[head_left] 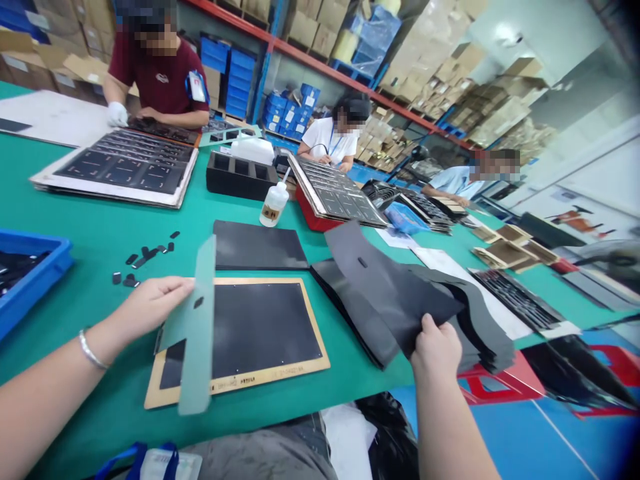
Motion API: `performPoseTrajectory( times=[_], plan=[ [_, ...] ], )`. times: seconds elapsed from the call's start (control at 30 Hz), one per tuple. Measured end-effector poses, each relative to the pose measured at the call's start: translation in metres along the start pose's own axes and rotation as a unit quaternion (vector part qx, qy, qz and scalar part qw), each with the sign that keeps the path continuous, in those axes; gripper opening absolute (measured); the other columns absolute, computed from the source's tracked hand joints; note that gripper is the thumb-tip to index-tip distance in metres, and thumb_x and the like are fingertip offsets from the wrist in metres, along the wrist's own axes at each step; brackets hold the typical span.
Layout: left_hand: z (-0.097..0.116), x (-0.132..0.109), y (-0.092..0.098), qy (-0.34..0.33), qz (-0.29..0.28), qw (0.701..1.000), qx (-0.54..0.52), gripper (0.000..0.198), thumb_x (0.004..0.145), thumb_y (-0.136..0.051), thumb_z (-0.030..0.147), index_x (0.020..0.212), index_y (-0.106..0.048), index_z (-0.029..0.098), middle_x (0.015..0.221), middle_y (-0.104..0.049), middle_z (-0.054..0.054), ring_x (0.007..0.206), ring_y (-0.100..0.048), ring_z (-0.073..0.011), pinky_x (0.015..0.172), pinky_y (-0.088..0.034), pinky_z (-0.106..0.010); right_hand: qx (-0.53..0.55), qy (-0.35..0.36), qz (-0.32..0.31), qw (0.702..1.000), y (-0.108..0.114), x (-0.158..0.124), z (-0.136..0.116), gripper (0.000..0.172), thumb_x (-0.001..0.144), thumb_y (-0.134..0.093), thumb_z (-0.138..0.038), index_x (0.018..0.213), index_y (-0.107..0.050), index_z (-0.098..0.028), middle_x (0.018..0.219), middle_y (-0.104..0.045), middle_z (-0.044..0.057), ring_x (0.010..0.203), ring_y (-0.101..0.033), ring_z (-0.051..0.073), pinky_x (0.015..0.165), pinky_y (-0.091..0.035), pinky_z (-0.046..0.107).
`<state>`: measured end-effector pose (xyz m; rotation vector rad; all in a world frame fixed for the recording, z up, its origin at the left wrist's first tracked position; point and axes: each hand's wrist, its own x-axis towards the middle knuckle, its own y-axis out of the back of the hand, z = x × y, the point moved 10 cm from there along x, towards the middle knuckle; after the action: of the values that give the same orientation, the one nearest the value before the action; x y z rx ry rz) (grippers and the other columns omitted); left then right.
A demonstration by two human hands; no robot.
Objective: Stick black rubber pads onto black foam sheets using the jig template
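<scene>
The left hand (159,303) is pinched on the edge of a translucent green template (197,327), which stands tilted up over the left part of a wood-bordered board (317,353) with a black panel (270,320) on it. The right hand (437,348) is clamped on the near right corner of a flexible black sheet (377,280), which bears a small dark pad (363,262) and lies partly over a black sheet stack (345,303) right of the board. Held by one corner, the sheet could crease or drag sheets beneath it; a slipping left pinch could drop the template askew onto the panel. Loose black pieces (145,255), far left of the board, might be scattered by a stray sleeve or wrist.
</scene>
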<state>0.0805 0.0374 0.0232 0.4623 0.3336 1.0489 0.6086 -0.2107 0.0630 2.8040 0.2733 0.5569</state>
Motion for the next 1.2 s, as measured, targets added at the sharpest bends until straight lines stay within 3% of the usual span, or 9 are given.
performPoseTrajectory(
  times=[0.13,0.3,0.67,0.77,0.9,1.0,1.1,1.13,1.2],
  plan=[
    [0.003,-0.003,-0.033,-0.023,-0.072,0.990,0.122,0.048,0.083,-0.041,0.050,0.115,-0.062,0.021,0.064,-0.063,-0.001,0.063,-0.057,-0.0204,0.063,-0.044,-0.030,-0.154,-0.042,0.043,0.986,0.016,0.005,0.047,0.018,0.067,-0.057,-0.034,0.067,-0.053,-0.017,0.062,-0.052,0.002,0.067,-0.051,0.021,0.067,-0.044,0.034],
    [0.008,-0.008,-0.047,-0.028,-0.105,0.982,0.153,0.046,0.085,-0.038,0.046,0.115,-0.062,0.020,0.048,-0.048,0.003,0.051,-0.051,-0.0168,0.054,-0.039,-0.026,-0.252,-0.056,0.033,0.966,0.012,0.001,0.076,0.019,0.072,-0.052,-0.037,0.065,-0.048,-0.019,0.060,-0.049,0.002,0.064,-0.049,0.021,0.062,-0.041,0.033],
    [0.002,-0.007,-0.048,-0.028,-0.112,0.982,0.150,0.043,0.086,-0.038,0.046,0.112,-0.063,0.021,0.050,-0.047,0.003,0.052,-0.050,-0.0160,0.053,-0.036,-0.025,-0.324,-0.062,-0.009,0.944,0.006,-0.001,0.070,0.021,0.071,-0.051,-0.035,0.074,-0.056,-0.015,0.072,-0.058,0.013,0.076,-0.056,0.029,0.068,-0.042,0.037],
    [0.003,-0.007,-0.048,-0.032,-0.115,0.982,0.147,0.043,0.086,-0.039,0.047,0.111,-0.063,0.022,0.050,-0.047,0.003,0.052,-0.050,-0.0164,0.053,-0.036,-0.025,-0.321,-0.071,0.016,0.944,0.014,-0.009,0.062,0.033,0.067,-0.055,-0.034,0.093,-0.056,-0.014,0.082,-0.060,0.013,0.085,-0.055,0.031,0.076,-0.042,0.043],
    [0.003,-0.009,-0.047,-0.013,-0.118,0.985,0.127,0.044,0.085,-0.040,0.048,0.112,-0.062,0.022,0.053,-0.050,0.002,0.053,-0.049,-0.0168,0.053,-0.036,-0.026,-0.319,-0.047,0.101,0.941,0.026,-0.025,0.035,0.074,0.063,-0.058,-0.027,0.130,-0.032,-0.013,0.114,-0.052,0.020,0.113,-0.041,0.038,0.092,-0.031,0.057],
    [0.004,-0.012,-0.051,0.009,-0.116,0.991,0.061,0.045,0.085,-0.041,0.052,0.111,-0.062,0.022,0.063,-0.055,0.000,0.060,-0.050,-0.0169,0.057,-0.038,-0.027,-0.261,0.034,0.081,0.961,0.002,-0.048,-0.004,0.076,0.066,-0.058,-0.026,0.133,-0.027,-0.013,0.116,-0.050,0.017,0.109,-0.046,0.032,0.092,-0.036,0.050],
    [0.008,-0.021,-0.063,0.020,-0.124,0.990,-0.066,0.047,0.085,-0.040,0.054,0.115,-0.059,0.023,0.068,-0.053,0.000,0.062,-0.046,-0.0144,0.056,-0.036,-0.025,-0.120,0.193,-0.089,0.970,-0.060,-0.104,-0.071,0.040,0.075,-0.052,-0.026,0.113,-0.050,-0.016,0.099,-0.057,0.010,0.087,-0.055,0.022,0.081,-0.043,0.040],
    [0.009,-0.024,-0.070,0.026,-0.133,0.984,-0.118,0.048,0.086,-0.039,0.054,0.117,-0.057,0.023,0.065,-0.049,0.001,0.059,-0.043,-0.0128,0.054,-0.034,-0.024,-0.093,0.251,-0.182,0.946,-0.087,-0.135,-0.096,0.023,0.079,-0.050,-0.025,0.100,-0.057,-0.019,0.093,-0.059,0.007,0.087,-0.055,0.021,0.082,-0.042,0.038],
    [0.012,-0.032,-0.085,0.039,-0.159,0.963,-0.215,0.052,0.088,-0.035,0.055,0.124,-0.050,0.022,0.061,-0.043,0.003,0.053,-0.034,-0.0102,0.049,-0.029,-0.022,-0.056,0.345,-0.329,0.877,-0.127,-0.205,-0.142,0.014,0.082,-0.049,-0.021,0.090,-0.061,-0.022,0.088,-0.061,0.004,0.089,-0.054,0.019,0.084,-0.039,0.037]
  ],
)
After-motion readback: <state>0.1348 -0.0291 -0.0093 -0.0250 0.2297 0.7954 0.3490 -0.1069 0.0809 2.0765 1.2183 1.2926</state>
